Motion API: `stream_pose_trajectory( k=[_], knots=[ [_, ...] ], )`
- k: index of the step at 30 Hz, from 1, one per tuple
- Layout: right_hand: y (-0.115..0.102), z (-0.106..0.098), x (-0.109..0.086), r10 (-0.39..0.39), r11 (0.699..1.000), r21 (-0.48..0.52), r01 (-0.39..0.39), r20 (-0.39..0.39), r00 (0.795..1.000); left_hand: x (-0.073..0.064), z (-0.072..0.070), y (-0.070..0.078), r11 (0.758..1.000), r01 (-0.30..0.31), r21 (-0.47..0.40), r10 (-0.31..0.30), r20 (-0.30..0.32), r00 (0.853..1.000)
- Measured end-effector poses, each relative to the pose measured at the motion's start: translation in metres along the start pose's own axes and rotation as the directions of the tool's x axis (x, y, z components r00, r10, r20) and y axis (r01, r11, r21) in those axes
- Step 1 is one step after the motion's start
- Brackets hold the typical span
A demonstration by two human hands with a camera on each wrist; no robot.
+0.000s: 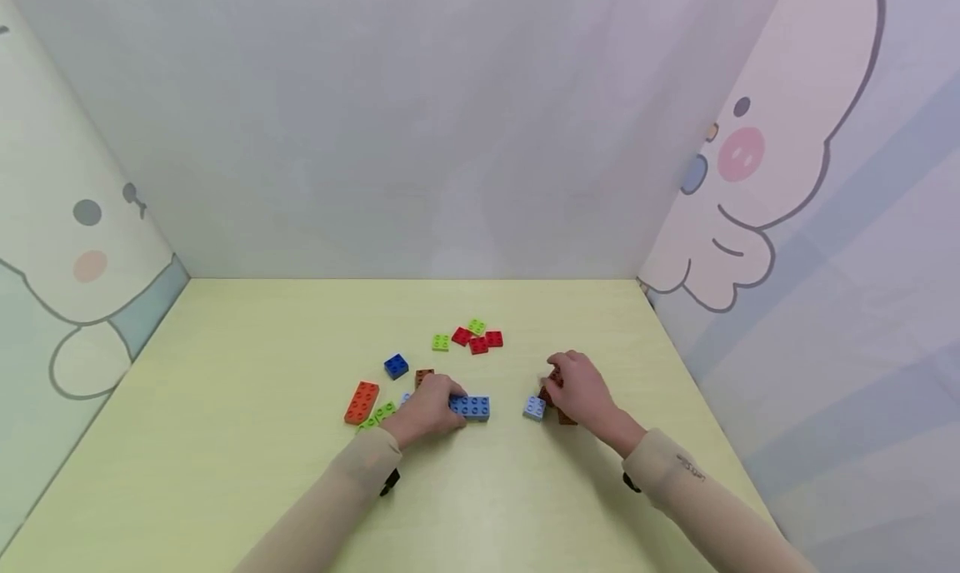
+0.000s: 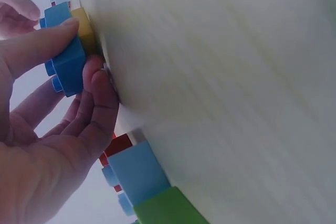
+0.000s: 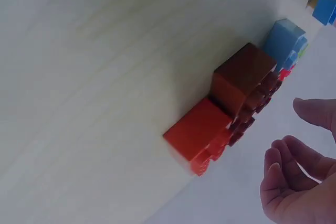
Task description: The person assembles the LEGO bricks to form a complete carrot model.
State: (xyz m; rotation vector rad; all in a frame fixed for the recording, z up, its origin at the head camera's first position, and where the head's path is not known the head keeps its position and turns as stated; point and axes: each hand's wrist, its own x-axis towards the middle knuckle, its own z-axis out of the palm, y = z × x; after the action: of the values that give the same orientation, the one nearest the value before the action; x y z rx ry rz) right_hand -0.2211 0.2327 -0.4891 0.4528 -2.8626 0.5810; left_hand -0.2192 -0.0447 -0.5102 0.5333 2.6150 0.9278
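My left hand (image 1: pixel 429 408) pinches a long blue brick (image 1: pixel 474 406) between thumb and fingers. In the left wrist view, a yellow brick (image 2: pixel 87 31) shows under that blue brick, low over the table. To the right, my right hand (image 1: pixel 588 392) hovers above a small group of bricks, thumb apart from its loosely bent fingers and nothing between them. The right wrist view shows this group: a brown brick (image 3: pixel 244 72), a red-orange brick (image 3: pixel 198 128) touching it, and a light blue brick (image 3: pixel 284 41) beyond. From the head, my right hand partly covers them.
Several small red bricks (image 1: pixel 478 346) and lime bricks (image 1: pixel 441 342) lie farther back. Around my left hand are a dark blue brick (image 1: pixel 396 366), a long orange brick (image 1: pixel 362 402), a brown brick (image 1: pixel 424 376) and green bricks (image 1: pixel 385 411). Printed walls (image 1: pixel 420 140) enclose the table (image 1: pixel 247 373).
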Motion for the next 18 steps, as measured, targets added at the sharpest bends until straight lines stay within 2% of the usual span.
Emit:
stream_pose_trajectory(
  k=[3,8,13,18],
  knots=[
    [0.013,-0.003,-0.005,0.060,0.998,-0.028,-0.061,-0.026,0.998,0.000,0.001,-0.001,1.000,0.007,-0.011,-0.007,0.001,1.000],
    [0.028,-0.006,-0.014,0.158,0.985,-0.062,-0.158,-0.005,0.987,0.000,0.002,-0.001,1.000,0.004,-0.022,-0.004,0.003,1.000],
    [0.036,-0.007,-0.017,0.221,0.970,-0.111,-0.215,0.045,0.974,0.000,0.001,-0.001,1.000,0.002,-0.019,-0.002,-0.002,1.000],
    [0.039,-0.009,-0.017,0.284,0.957,-0.091,-0.275,0.118,0.951,-0.001,-0.001,0.001,1.000,0.010,-0.013,-0.010,-0.001,1.000]
  ],
)
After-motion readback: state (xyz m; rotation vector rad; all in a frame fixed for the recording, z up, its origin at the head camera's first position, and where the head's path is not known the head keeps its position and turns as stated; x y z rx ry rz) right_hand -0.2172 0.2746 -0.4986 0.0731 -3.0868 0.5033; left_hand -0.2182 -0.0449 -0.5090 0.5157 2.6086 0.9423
